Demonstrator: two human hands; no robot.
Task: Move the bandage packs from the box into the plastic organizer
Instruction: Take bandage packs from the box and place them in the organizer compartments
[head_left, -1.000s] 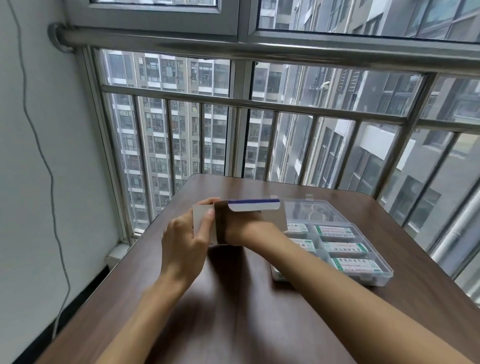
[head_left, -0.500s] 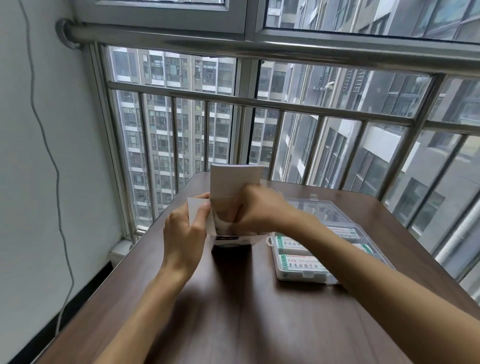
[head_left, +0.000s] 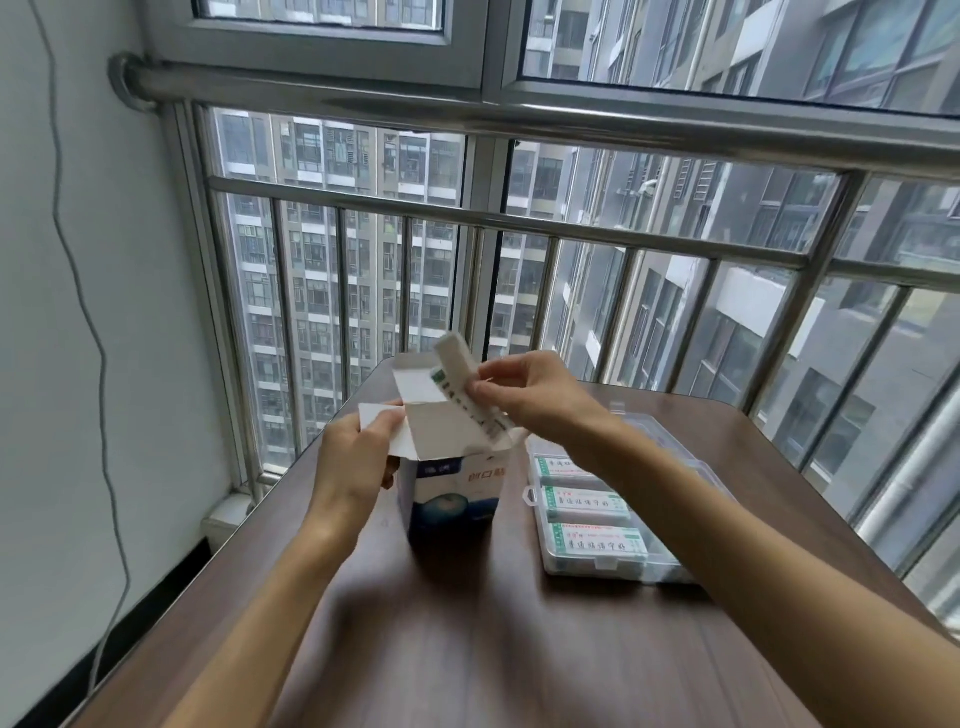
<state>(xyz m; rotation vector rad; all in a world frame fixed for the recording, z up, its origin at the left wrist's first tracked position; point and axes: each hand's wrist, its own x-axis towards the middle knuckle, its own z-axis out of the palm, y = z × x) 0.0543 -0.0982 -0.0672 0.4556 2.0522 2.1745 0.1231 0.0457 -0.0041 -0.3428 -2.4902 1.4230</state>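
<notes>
A white and blue box (head_left: 454, 493) stands upright on the brown table with its top flaps open. My left hand (head_left: 353, 457) grips its left side and holds a flap back. My right hand (head_left: 524, 395) pinches a white bandage pack (head_left: 462, 384) with green print, half out of the box's open top and tilted. To the right lies the clear plastic organizer (head_left: 530, 496) with its lid open; several bandage packs (head_left: 587, 501) lie in its compartments. My right forearm covers part of the organizer.
The table (head_left: 467, 649) ends at a metal railing (head_left: 519, 228) and window on the far side. A white wall with a hanging cable (head_left: 98, 364) is on the left.
The box stood on the table with my right hand inside it. Now my right hand has risen, drawing a bandage pack out through the open top. My left hand kept hold of the box.
</notes>
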